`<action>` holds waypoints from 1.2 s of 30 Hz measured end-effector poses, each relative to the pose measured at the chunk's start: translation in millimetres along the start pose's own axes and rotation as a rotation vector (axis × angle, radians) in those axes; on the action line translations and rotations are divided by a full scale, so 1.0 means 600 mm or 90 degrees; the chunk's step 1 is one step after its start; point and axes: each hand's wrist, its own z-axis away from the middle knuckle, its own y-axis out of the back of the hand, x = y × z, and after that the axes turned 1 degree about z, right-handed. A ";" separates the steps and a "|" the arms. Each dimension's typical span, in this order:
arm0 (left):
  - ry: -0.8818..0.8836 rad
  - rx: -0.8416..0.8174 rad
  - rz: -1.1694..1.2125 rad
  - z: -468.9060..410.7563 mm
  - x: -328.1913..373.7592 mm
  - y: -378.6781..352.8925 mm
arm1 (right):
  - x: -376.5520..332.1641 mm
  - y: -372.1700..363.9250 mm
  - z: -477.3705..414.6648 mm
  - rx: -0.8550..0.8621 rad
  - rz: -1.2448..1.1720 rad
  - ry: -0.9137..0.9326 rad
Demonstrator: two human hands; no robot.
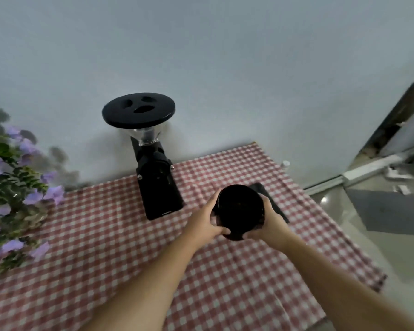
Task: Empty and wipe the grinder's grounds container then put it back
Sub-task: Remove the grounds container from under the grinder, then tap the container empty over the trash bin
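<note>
The black grounds container [239, 209], a round cup with its open mouth facing me, is held above the checked tablecloth. My left hand [207, 220] grips its left side and my right hand [269, 219] grips its right side. Its inside looks dark; I cannot tell what it holds. The black grinder [157, 185] stands to the left and behind, against the wall, with a clear hopper and a round black lid [139, 110] on top. The container is apart from the grinder.
A flat black object [274, 204] lies on the red-and-white tablecloth [225, 283] just behind my right hand. Purple flowers with green leaves [12, 197] fill the left edge. The table's right edge drops to a grey floor [380, 235].
</note>
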 end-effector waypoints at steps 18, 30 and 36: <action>-0.181 -0.357 -0.025 -0.021 0.403 -0.724 | 0.531 0.459 0.454 0.281 -0.157 -0.282; -0.120 -0.586 -0.145 -0.008 0.264 -1.018 | 0.794 0.313 0.585 0.350 -0.268 -0.567; -0.049 -0.688 -0.206 -0.049 0.172 -1.103 | 0.900 0.237 0.575 0.304 -0.360 -0.628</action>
